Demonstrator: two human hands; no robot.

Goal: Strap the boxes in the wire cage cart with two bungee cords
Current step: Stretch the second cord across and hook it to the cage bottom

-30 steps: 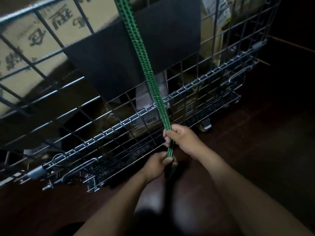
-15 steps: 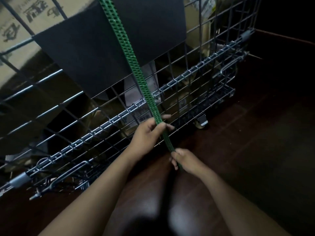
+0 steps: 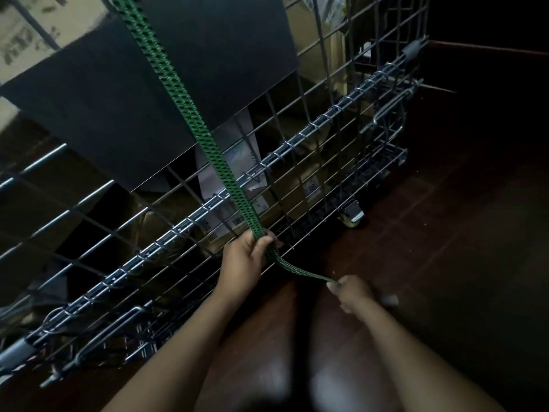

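1. Running down the front of the wire cage cart [image 3: 326, 120], the green bungee cord [image 3: 208, 144] bends at the left hand [image 3: 242, 263] and continues to the right hand [image 3: 353, 292].
2. The left hand's fingers curl round the cord, close against the mesh.
3. The right hand pinches the cord's thin end above the dark floor [image 3: 445, 263].
4. Cardboard boxes [image 3: 312, 179] sit inside the cage, behind a black panel [image 3: 148, 84].

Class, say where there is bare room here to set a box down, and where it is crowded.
Bare floor lies right of the cart, past its wheel and the right hand. Crowded: where the left hand grips the cord by the wire, boxes behind.
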